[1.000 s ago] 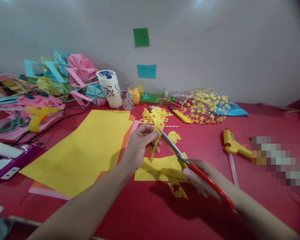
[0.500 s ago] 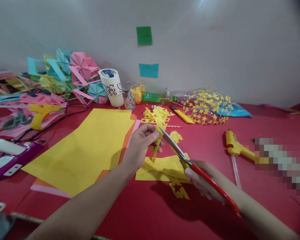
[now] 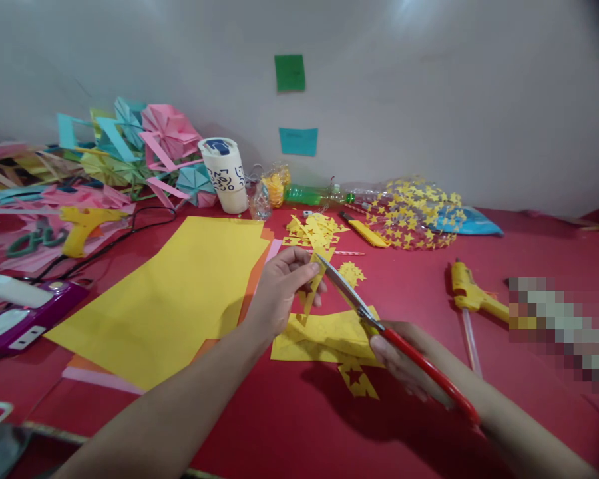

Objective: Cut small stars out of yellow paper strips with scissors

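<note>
Between thumb and fingers, my left hand [image 3: 284, 286] pinches a strip of yellow paper [image 3: 309, 293] that has a star-shaped hole in it. My right hand [image 3: 404, 356] grips scissors [image 3: 347, 287] with red handles. Their blades look nearly closed, and the tips meet the upper part of the strip at my left fingertips. Below my hands lie folded yellow paper pieces [image 3: 324, 339] and a scrap with a star cut out [image 3: 355, 380]. Just beyond the blades is a small heap of yellow paper stars [image 3: 351, 273].
Yellow sheets [image 3: 180, 286] lie at left, over orange and pink ones. A glue gun [image 3: 472, 289] rests at right, another glue gun [image 3: 82, 229] at left near a purple power strip [image 3: 40, 313]. Along the wall stand a white tumbler [image 3: 224, 176], a cutter [image 3: 364, 231] and a star-covered bottle [image 3: 414, 213].
Both hands, the strip and the scissors hold almost the same position. The whole view has shifted very slightly.
</note>
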### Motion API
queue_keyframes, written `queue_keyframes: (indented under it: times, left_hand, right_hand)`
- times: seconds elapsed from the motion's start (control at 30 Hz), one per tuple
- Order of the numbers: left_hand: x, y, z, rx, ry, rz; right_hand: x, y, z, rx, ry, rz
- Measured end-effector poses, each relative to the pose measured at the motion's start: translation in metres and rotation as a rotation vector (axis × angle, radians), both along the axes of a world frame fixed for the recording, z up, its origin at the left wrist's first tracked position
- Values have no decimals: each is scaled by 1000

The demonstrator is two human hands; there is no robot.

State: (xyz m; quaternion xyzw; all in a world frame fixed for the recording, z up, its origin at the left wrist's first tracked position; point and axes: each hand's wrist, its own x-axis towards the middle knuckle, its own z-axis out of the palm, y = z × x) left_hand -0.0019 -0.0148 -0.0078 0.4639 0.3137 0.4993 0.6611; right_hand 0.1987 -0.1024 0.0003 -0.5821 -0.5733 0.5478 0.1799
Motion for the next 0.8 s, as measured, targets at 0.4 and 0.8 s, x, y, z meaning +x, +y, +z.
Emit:
queue_keyframes:
  times: [0.4,0.8]
  left_hand:
    - [-1,2,-1,-31,3,-11]
    - [1,-3,-1,88,111,65]
  right_hand:
    - [2,2,1,9,-7,20]
    - [3,0,-13,1,79,-9]
